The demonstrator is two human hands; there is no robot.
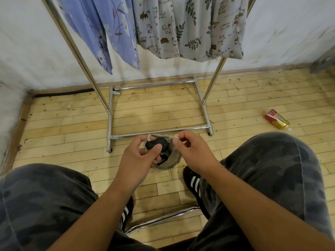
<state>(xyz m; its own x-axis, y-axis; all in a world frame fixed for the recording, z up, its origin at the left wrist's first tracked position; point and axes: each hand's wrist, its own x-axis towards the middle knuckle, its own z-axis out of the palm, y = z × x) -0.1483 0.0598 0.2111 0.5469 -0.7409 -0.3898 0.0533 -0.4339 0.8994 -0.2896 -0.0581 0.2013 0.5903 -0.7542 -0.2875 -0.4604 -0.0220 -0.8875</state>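
Seated view: a steel clothes rack (159, 132) with hanging garments (190, 28) stands ahead, and a red-yellow packet (276, 120) lies on the floor well to the right. Between the knees, the left hand (139, 156) pinches a black oval object (157, 143) at the mouth of a burlap pouch (174, 158). The right hand (192, 151) pinches the pouch's rim. The object's long axis runs left to right.

Pouch (174, 160) before rack (109, 127), packet (276, 121) right of rack

A chrome garment rack (109, 124) stands on pale wood-plank floor (72, 124) against a scuffed white wall (36, 42); printed clothes (190, 28) hang from it.
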